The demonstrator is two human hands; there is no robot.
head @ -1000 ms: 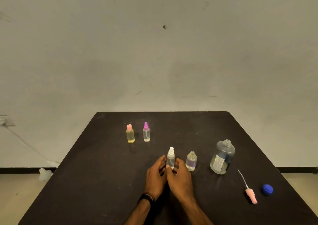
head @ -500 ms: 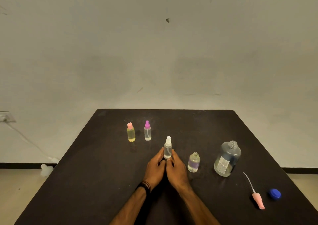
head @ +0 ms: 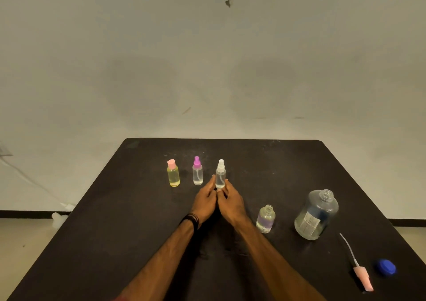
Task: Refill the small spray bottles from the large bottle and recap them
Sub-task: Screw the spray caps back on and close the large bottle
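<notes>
On large bottle [head: 316, 215] — white label [head: 308, 224], unreadable

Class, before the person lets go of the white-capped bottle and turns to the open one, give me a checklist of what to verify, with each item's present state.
1. White-capped spray bottle upright on the table, in line with the pink-capped bottle and magenta-capped bottle: ok.
2. Its cap seated: ok.
3. Left hand and right hand released from it: not ok, fingertips on its base.
4. Small open bottle recapped: not ok, neck bare.
5. Pink sprayer head within reach: ok, lying beside the blue cap.
6. Large bottle holding enough liquid: cannot tell.
</notes>
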